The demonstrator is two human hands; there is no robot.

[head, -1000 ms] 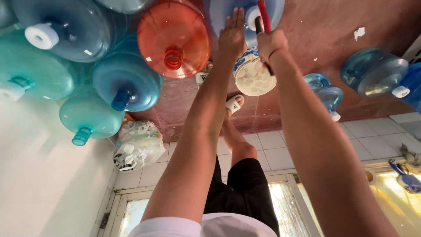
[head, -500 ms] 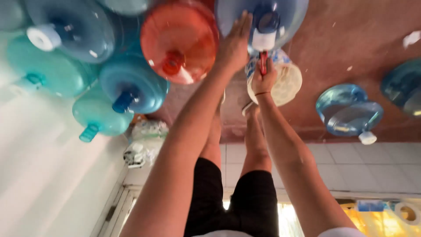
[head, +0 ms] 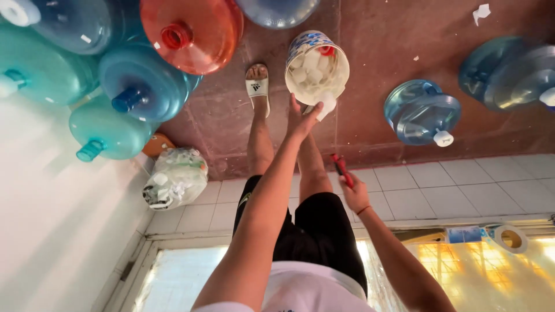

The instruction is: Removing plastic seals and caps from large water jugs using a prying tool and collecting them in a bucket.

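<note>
My left hand point(head: 302, 119) reaches out over a round patterned bucket point(head: 300, 49) filled with white bottle caps. A white cap point(head: 326, 107) is pinched in its fingers at the bucket's near rim. My right hand point(head: 354, 193) is drawn back over my thigh and grips a small red-handled tool point(head: 341, 169). My legs in black shorts stretch toward the bucket, one foot in a white sandal point(head: 257, 86) beside it.
Large water jugs stand on the brown floor: an orange one point(head: 191, 29), a blue one point(head: 141, 81) and a teal one point(head: 110, 133) at left, a capped blue one point(head: 422, 112) at right. A clear bag of caps point(head: 173, 176) lies on the tiles. A tape roll point(head: 511, 237) sits far right.
Both hands have come back from the neck of a blue jug. The left hand now holds a white cap at the bucket; the right hand has pulled back with the red tool.
</note>
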